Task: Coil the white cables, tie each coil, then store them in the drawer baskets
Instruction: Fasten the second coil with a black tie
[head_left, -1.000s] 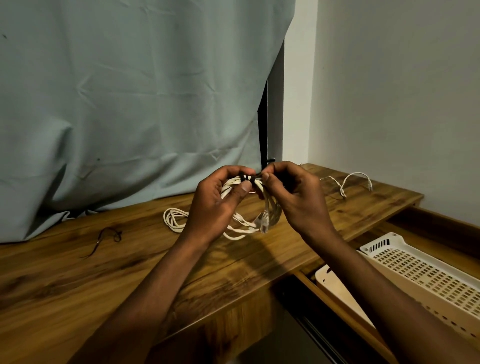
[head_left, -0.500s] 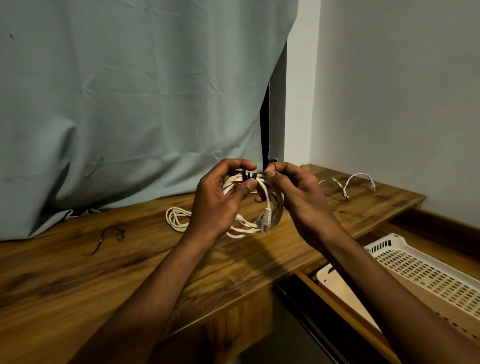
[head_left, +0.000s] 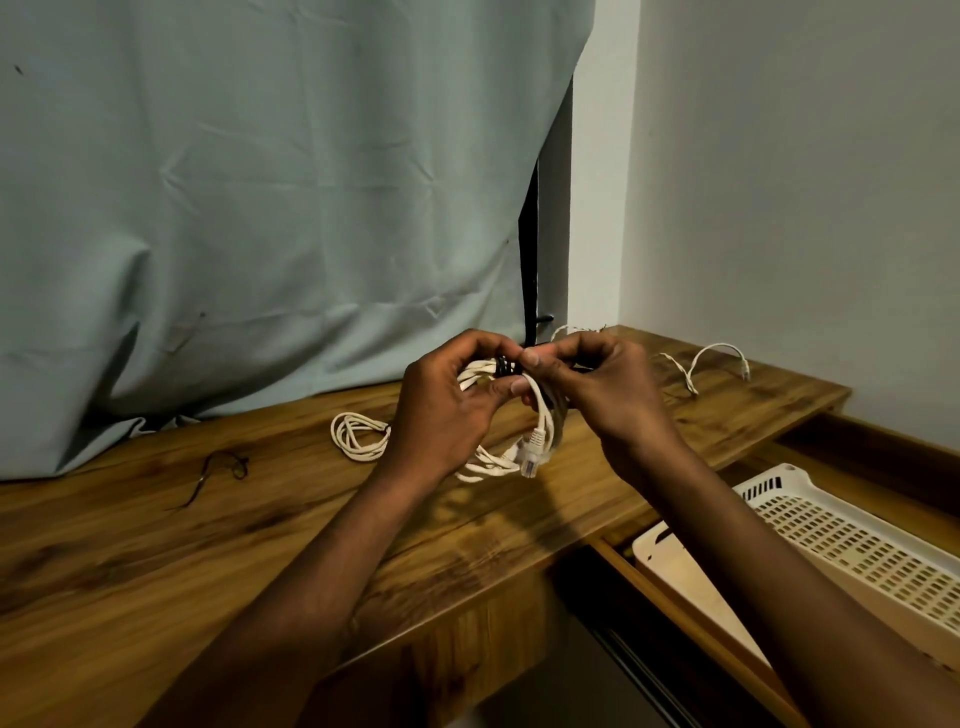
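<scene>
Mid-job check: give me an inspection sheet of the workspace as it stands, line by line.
Surface: wooden desk, drawer open at its right.
Job's things: white cable coil held above the desk, black tie wrapped round its top; second coil lying on the desk; perforated basket in the drawer.
Clutter: loose dark tie on the desk, left.
Hands: left hand grips the coil; right hand pinches at the tie.
Cables: uncoiled white cable at the far right of the desk.
Surroundings: pale curtain behind, white wall at right.
</scene>
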